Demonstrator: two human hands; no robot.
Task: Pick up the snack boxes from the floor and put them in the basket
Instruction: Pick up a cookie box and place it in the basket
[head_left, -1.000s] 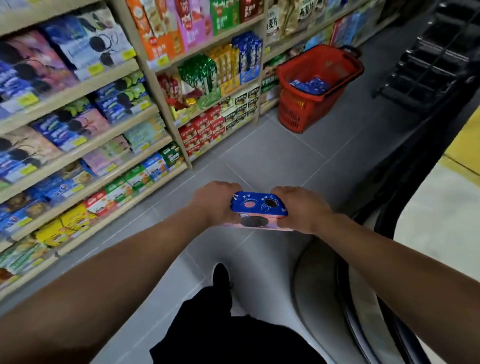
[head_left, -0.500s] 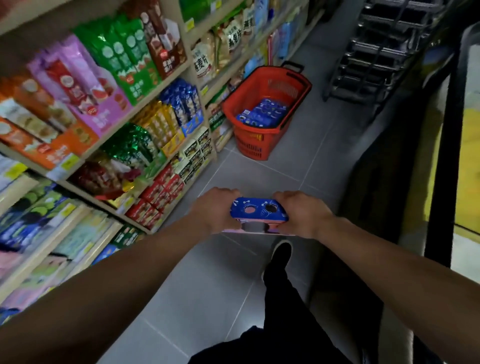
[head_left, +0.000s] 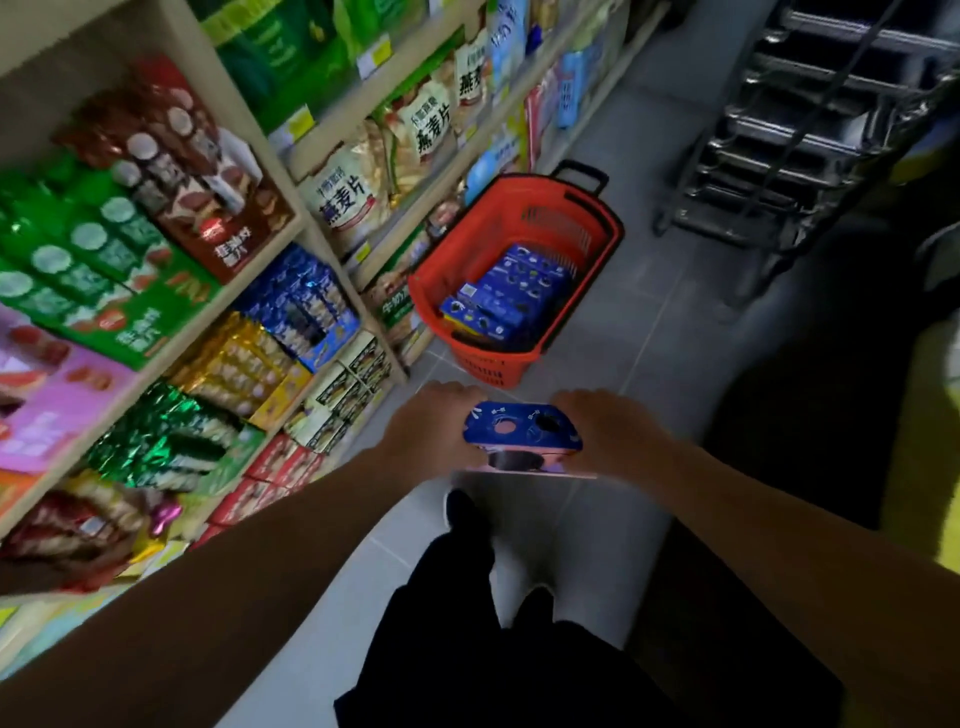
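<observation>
Holding a blue snack box (head_left: 522, 432) between them at its two ends, the left hand (head_left: 434, 426) and right hand (head_left: 610, 434) grip it above the floor (head_left: 649, 332). Ahead stands a red basket (head_left: 524, 358) with more blue boxes (head_left: 506, 296) inside, beside the shelves (head_left: 322, 244).

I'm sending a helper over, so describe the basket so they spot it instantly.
Follow the snack shelves on the left down the grey-tiled aisle. The basket stands on the floor against them, red plastic, black handle, blue snack boxes inside.
</observation>
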